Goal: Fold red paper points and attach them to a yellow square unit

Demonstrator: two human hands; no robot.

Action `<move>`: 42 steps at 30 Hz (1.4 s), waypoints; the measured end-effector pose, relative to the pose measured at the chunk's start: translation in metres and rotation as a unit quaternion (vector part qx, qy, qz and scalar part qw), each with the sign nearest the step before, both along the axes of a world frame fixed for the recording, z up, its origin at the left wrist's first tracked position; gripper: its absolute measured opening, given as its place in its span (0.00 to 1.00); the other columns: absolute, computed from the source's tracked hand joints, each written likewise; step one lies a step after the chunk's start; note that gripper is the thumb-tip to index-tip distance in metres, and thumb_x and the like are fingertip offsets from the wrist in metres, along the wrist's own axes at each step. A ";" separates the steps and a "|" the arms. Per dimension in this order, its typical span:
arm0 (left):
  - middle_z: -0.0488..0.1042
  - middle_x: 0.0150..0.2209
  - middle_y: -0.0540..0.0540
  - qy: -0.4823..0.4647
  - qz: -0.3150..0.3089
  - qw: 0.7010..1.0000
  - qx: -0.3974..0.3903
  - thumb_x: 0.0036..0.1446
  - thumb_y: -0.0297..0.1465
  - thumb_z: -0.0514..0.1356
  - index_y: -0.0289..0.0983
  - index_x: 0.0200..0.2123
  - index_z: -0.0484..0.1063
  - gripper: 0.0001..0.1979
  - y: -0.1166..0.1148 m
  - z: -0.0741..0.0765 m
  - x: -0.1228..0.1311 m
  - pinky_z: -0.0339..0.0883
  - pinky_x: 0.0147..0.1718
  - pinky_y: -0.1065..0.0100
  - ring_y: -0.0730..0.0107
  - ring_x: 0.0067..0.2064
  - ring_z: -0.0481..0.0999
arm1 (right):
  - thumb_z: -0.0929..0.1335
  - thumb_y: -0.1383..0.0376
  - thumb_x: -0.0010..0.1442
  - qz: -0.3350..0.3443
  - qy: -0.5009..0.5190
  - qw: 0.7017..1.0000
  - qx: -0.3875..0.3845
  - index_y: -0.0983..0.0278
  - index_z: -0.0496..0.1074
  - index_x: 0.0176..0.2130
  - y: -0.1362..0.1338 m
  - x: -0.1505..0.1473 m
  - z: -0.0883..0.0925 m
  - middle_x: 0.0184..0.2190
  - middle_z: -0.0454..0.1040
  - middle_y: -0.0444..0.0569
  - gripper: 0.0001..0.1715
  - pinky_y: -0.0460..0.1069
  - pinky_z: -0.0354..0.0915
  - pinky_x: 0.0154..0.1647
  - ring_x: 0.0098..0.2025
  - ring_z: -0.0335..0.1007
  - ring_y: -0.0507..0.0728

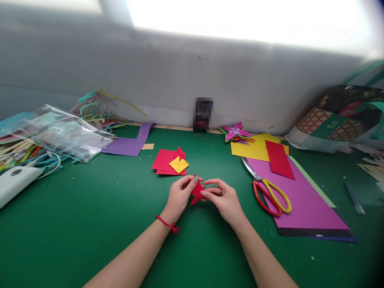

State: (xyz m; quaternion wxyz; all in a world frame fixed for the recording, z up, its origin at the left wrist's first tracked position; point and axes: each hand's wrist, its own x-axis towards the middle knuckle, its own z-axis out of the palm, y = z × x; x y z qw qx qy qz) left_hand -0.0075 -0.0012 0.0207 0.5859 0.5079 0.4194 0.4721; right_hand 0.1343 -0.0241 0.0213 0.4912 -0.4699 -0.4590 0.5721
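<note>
Between my two hands, just above the green table, is a small folded piece of red paper (197,190). My left hand (182,195) pinches its upper left part between thumb and fingers; a red cord bracelet circles that wrist. My right hand (222,200) grips the paper's right side, thumb in front and fingers partly hidden behind. A pointed tip sticks out at the top and another at the lower left. Just beyond my left hand lie red paper squares (162,160), with a folded yellow paper piece (179,165) and a small folded red piece (179,153) on them.
Scissors (267,192) with red and yellow handles lie on purple sheets (312,200) at the right. Behind them are a red strip (279,159), yellow paper (249,150) and folded paper stars (235,131). Pipe cleaners, a clear plastic bag (72,136) and a white device (19,182) occupy the left.
</note>
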 end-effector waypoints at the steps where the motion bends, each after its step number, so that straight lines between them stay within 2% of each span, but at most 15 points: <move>1: 0.73 0.28 0.47 0.008 0.007 1.000 0.002 0.54 0.37 0.53 0.34 0.32 0.71 0.12 0.001 -0.001 0.000 0.66 0.33 0.71 0.70 0.32 0.72 | 0.70 0.63 0.47 0.009 -0.001 1.000 -0.001 0.64 0.67 0.36 0.000 0.000 0.000 0.26 0.76 0.47 0.15 0.53 0.71 0.35 0.30 0.73 0.57; 6: 0.72 0.27 0.48 0.019 0.012 1.000 0.011 0.54 0.37 0.53 0.34 0.31 0.70 0.12 0.000 -0.001 -0.001 0.65 0.30 0.73 0.71 0.30 0.71 | 0.70 0.63 0.48 0.023 -0.007 1.000 0.000 0.63 0.66 0.36 -0.001 0.001 -0.001 0.27 0.76 0.46 0.15 0.53 0.70 0.36 0.30 0.73 0.57; 12: 0.73 0.27 0.48 0.046 0.012 0.998 0.034 0.56 0.37 0.51 0.35 0.37 0.71 0.14 -0.004 0.004 0.000 0.65 0.33 0.72 0.70 0.32 0.71 | 0.70 0.63 0.48 0.020 -0.026 0.999 0.005 0.62 0.65 0.36 -0.001 0.003 0.000 0.27 0.76 0.46 0.14 0.52 0.69 0.36 0.31 0.74 0.57; 18: 0.74 0.32 0.47 0.082 0.071 0.992 0.065 0.53 0.35 0.54 0.36 0.34 0.73 0.12 -0.002 0.000 -0.001 0.64 0.34 0.73 0.69 0.34 0.71 | 0.69 0.63 0.49 0.006 -0.064 0.998 0.021 0.62 0.66 0.33 -0.002 0.000 -0.003 0.27 0.77 0.46 0.10 0.50 0.68 0.36 0.31 0.74 0.57; 21: 0.74 0.34 0.46 0.085 0.080 0.990 0.079 0.53 0.35 0.55 0.36 0.33 0.74 0.11 -0.002 -0.001 -0.001 0.64 0.37 0.72 0.68 0.36 0.72 | 0.69 0.63 0.49 0.001 -0.078 0.996 0.030 0.63 0.67 0.32 -0.002 0.000 -0.004 0.27 0.76 0.46 0.09 0.49 0.68 0.36 0.32 0.73 0.57; 29: 0.72 0.32 0.46 0.048 0.064 0.993 0.085 0.55 0.34 0.52 0.35 0.33 0.72 0.11 -0.004 0.004 0.000 0.64 0.38 0.72 0.69 0.36 0.71 | 0.70 0.64 0.48 0.011 -0.063 0.998 0.030 0.63 0.67 0.31 -0.002 0.000 -0.002 0.26 0.76 0.45 0.09 0.48 0.68 0.35 0.31 0.73 0.55; 33: 0.72 0.29 0.47 -0.008 0.043 0.998 0.037 0.55 0.36 0.52 0.34 0.30 0.71 0.12 -0.004 0.002 -0.001 0.66 0.35 0.70 0.69 0.33 0.72 | 0.70 0.64 0.47 0.024 -0.051 0.998 0.022 0.63 0.66 0.31 -0.003 0.000 0.000 0.26 0.75 0.45 0.10 0.48 0.68 0.35 0.31 0.73 0.56; 37: 0.73 0.30 0.45 -0.076 0.017 0.997 -0.017 0.57 0.39 0.47 0.35 0.35 0.68 0.16 -0.003 0.000 -0.001 0.68 0.31 0.67 0.67 0.31 0.73 | 0.70 0.64 0.47 0.014 -0.048 0.998 0.024 0.63 0.66 0.30 -0.002 0.001 0.000 0.25 0.75 0.44 0.10 0.47 0.68 0.34 0.30 0.73 0.55; 42: 0.74 0.32 0.45 -0.072 0.037 0.997 -0.007 0.54 0.37 0.53 0.35 0.33 0.67 0.11 0.000 0.000 -0.001 0.67 0.35 0.67 0.67 0.35 0.73 | 0.70 0.64 0.47 -0.008 -0.054 0.998 0.029 0.63 0.66 0.30 -0.001 0.002 -0.002 0.25 0.75 0.43 0.09 0.46 0.68 0.33 0.30 0.73 0.54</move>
